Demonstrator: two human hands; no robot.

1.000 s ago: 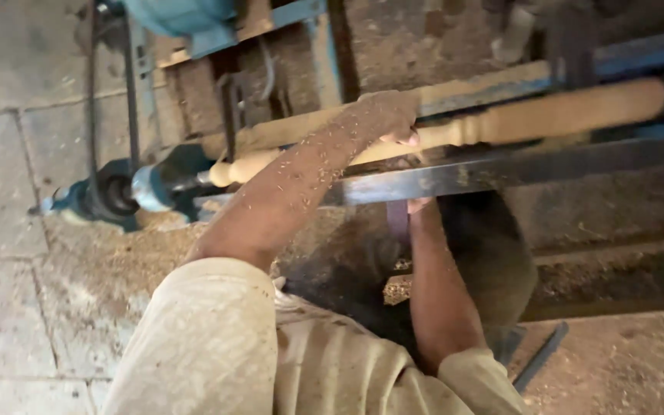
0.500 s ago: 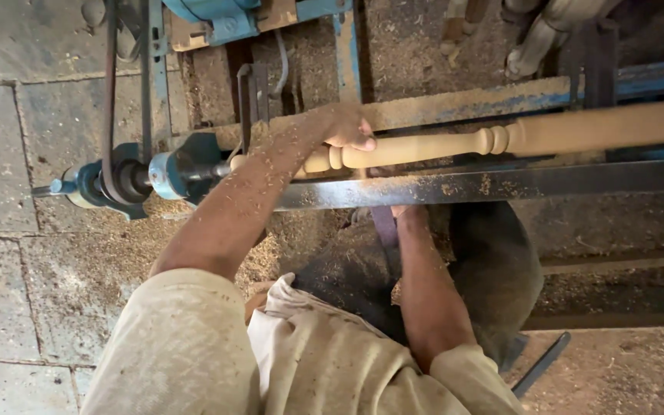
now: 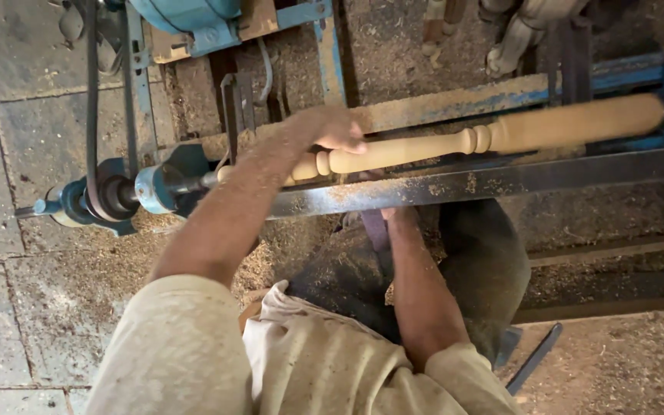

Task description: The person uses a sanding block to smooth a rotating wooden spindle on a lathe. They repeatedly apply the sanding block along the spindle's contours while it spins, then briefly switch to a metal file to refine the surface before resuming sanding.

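Observation:
A pale turned wooden spindle (image 3: 547, 127) lies mounted across a lathe, with beads and a taper toward its left end. My left hand (image 3: 333, 129), dusted with sawdust, is wrapped over the spindle's thin left part next to the beads. My right hand (image 3: 395, 218) reaches up under the dark steel rest bar (image 3: 501, 180) in front of the spindle. Its fingers are hidden behind the bar, close to a dark strip (image 3: 375, 230) hanging there. Whether it holds anything cannot be seen.
The blue headstock with pulley and belt (image 3: 109, 196) sits at the left. A blue motor (image 3: 186, 14) and blue frame rails (image 3: 332, 54) lie behind. Sawdust covers the stone floor (image 3: 32, 307). More turned pieces (image 3: 512, 38) lie at the back right. A dark bar (image 3: 536, 357) rests by my right elbow.
My left hand has slid left along the spindle toward the headstock end. My right hand stays under the rest bar. The view has shifted slightly.

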